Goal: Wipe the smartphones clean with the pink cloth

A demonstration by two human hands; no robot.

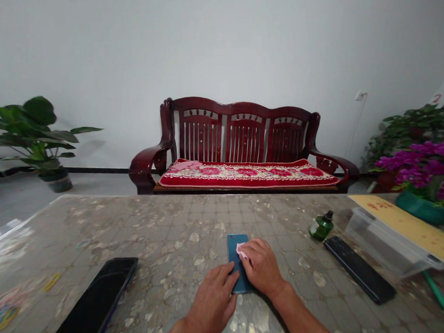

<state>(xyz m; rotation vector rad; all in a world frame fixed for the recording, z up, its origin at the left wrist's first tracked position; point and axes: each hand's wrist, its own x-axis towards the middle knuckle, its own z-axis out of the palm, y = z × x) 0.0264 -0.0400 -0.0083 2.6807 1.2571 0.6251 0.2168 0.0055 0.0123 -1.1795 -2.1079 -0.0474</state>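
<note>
A blue phone [233, 252] lies back side up on the patterned table cover [155, 242], its camera end pointing away from me. My right hand [262, 266] is closed on a small pink cloth [241, 247] and presses it against the right side of the phone's back. At the phone's lower left, my left hand [213, 298] rests with its fingers spread a little, the fingertips touching the phone's edge and back. Part of the phone's right side is hidden under my right hand.
A black tablet [93, 307] lies at left, near yellow bands [52, 282]. At right are a green bottle [321, 226], a black phone [360, 269], a clear plastic box [387, 241] and purple flowers [431, 167]. A wooden bench [238, 130] stands beyond the table.
</note>
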